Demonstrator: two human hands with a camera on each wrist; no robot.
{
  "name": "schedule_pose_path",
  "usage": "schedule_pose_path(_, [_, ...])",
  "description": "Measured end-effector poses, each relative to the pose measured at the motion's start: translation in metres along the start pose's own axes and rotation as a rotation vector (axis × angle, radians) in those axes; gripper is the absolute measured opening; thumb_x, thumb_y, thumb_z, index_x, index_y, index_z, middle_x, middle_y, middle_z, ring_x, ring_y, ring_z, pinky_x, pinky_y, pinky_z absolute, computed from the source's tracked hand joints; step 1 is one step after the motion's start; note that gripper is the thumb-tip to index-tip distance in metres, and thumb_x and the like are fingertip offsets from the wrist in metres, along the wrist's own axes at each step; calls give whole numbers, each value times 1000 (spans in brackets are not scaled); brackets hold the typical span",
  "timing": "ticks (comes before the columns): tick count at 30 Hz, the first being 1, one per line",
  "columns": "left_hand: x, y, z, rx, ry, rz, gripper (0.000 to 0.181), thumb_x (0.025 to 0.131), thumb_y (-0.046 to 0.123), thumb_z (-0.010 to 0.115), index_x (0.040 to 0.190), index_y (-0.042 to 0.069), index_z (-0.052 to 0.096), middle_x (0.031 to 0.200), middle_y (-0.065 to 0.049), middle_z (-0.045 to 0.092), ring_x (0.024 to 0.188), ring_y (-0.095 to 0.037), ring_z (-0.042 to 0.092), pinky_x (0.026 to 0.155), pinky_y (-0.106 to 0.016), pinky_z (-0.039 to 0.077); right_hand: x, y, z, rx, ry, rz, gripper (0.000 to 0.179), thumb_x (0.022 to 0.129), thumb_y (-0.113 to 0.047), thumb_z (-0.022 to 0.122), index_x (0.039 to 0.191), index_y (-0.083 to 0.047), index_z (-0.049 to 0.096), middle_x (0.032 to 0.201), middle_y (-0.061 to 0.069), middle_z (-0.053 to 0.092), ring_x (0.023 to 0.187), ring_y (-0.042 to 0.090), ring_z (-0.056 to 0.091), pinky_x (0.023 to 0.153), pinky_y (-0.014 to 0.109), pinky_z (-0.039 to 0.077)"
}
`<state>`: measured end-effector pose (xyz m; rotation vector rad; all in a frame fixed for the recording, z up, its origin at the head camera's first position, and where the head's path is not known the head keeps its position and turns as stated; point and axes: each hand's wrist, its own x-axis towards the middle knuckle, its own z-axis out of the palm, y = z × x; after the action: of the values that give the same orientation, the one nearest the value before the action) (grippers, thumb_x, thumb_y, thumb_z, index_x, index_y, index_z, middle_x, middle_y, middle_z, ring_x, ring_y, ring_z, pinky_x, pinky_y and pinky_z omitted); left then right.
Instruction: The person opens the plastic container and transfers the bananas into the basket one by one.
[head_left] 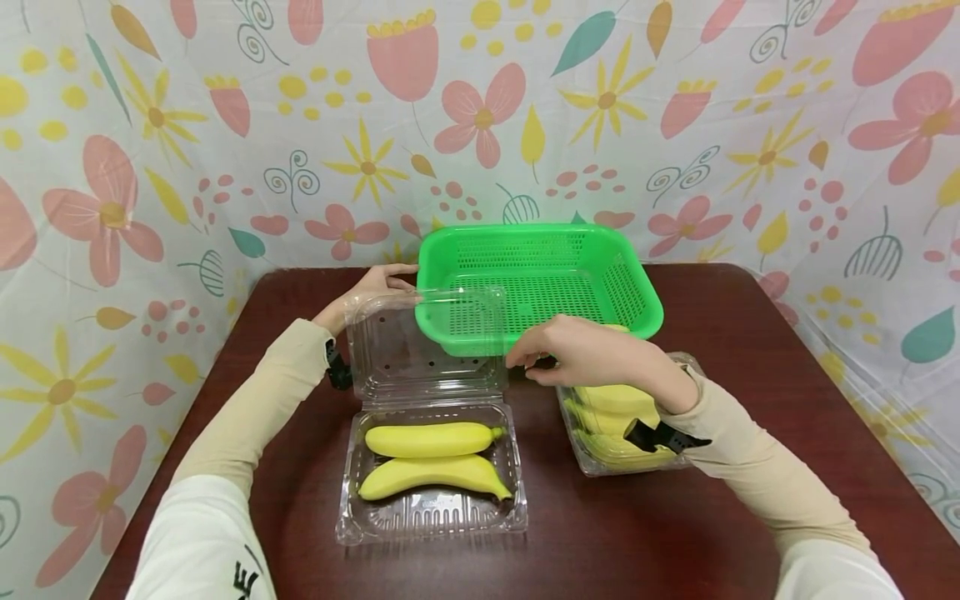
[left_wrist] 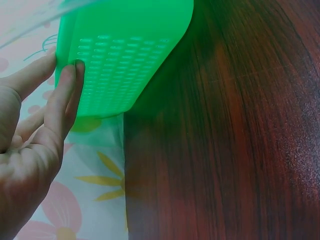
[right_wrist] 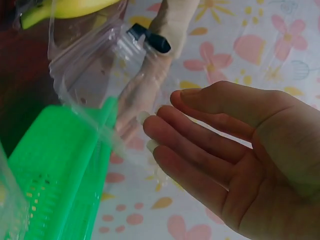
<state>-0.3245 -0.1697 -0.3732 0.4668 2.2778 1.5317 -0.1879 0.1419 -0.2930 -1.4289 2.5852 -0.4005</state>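
Observation:
My left hand [head_left: 378,287] pinches the rim of the green plastic basket [head_left: 536,343] at its left end, thumb and fingers at the lip in the left wrist view. Bent loosely in the air, my right hand [head_left: 581,354] holds nothing and hovers over the basket's near right side. An open clear clamshell container [head_left: 435,525] lies in front, its raised lid [head_left: 427,342] overlapping my left wrist and the basket. Two yellow bananas lie inside it, a straighter banana [head_left: 431,438] behind a curved banana [head_left: 435,477].
A second clear container [head_left: 592,467] with several bananas [head_left: 615,412] stands at the right, partly hidden under my right forearm. Everything rests on a dark reddish wood table [head_left: 555,550]. A flowered cloth [head_left: 480,183] hangs right behind the table and the basket.

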Motion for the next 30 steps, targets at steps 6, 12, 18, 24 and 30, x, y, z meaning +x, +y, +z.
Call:
schedule_pose_path(6, [-2, 4, 2, 21, 15, -23, 72, 82, 16, 68, 142, 6, 31, 118, -23, 59, 100, -24, 64, 76, -28, 54, 5, -9, 6, 2, -44, -64, 24, 84, -8, 62, 106, -13, 68, 99, -4, 68, 90, 10, 64, 80, 22, 52])
schedule_pose_path(12, [-1, 4, 2, 8, 29, -36, 70, 83, 11, 67, 142, 5, 32, 116, -23, 60, 96, -21, 65, 73, -26, 54, 11, -18, 15, -12, -75, -92, 25, 83, -8, 62, 107, -13, 67, 103, -3, 68, 87, 7, 64, 77, 17, 51])
schedule_pose_path(18, [-1, 2, 1, 32, 22, -16, 71, 83, 14, 68, 142, 3, 31, 116, -22, 60, 96, -20, 65, 75, -28, 55, 16, -25, 31, -16, -128, -115, 24, 84, -9, 61, 107, -14, 66, 105, -1, 67, 69, -1, 55, 64, 11, 47])
schedule_pose_path(24, [-2, 2, 1, 36, 17, -41, 71, 83, 16, 68, 143, 8, 31, 119, -22, 59, 102, -26, 63, 77, -30, 54, 21, -36, 47, -58, -204, -137, 23, 86, -15, 61, 109, -15, 65, 110, -2, 65, 82, 4, 63, 71, 12, 49])
schedule_pose_path(30, [-2, 3, 2, 26, 24, -52, 73, 82, 18, 69, 143, 9, 31, 120, -20, 58, 104, -27, 62, 80, -33, 54, 27, -45, 58, -106, -253, -120, 26, 87, -17, 61, 112, -18, 65, 113, -5, 64, 96, 9, 63, 77, 17, 51])
